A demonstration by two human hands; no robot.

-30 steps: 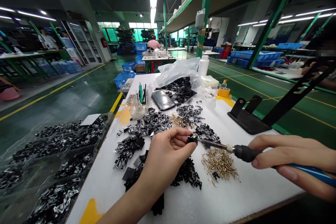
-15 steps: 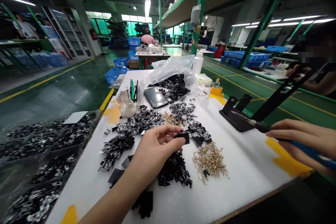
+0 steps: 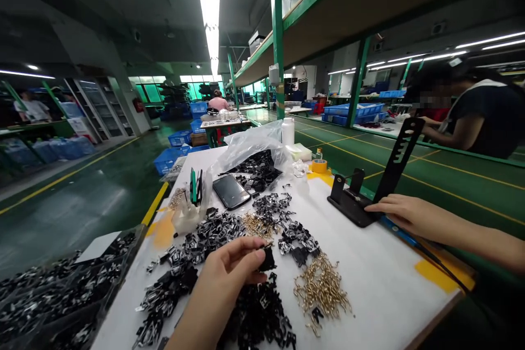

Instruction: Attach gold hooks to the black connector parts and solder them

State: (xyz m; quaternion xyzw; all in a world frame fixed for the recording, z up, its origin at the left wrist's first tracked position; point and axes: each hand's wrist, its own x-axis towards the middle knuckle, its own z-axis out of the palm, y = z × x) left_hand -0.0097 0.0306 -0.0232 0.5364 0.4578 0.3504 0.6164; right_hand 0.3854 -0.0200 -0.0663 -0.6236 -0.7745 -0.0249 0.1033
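Note:
My left hand (image 3: 233,268) pinches a small black flat piece (image 3: 269,258) between thumb and fingertips, above the heap of black parts (image 3: 262,311). A bit of brassy metal shows at the piece's top edge. To its right lies a pile of small gold-coloured pins (image 3: 322,284). My right hand (image 3: 404,212) lies with fingers stretched out over a blue-handled soldering iron (image 3: 400,231), whose front end is hidden beneath the fingers. The fingertips are beside the base of a black metal stand (image 3: 355,210) with a notched upright arm.
Black-and-silver clips (image 3: 217,232) lie in heaps around a phone (image 3: 232,192). Behind them are an open plastic bag (image 3: 250,145) of black parts, a white bottle (image 3: 287,131) and yellow tape (image 3: 319,166). Bins of parts (image 3: 53,290) stand left. A co-worker (image 3: 479,115) sits right.
My right hand has gone from gripping the soldering iron to lying stretched over it at the stand. My left hand still holds the black piece. The view has tilted up and shifted right.

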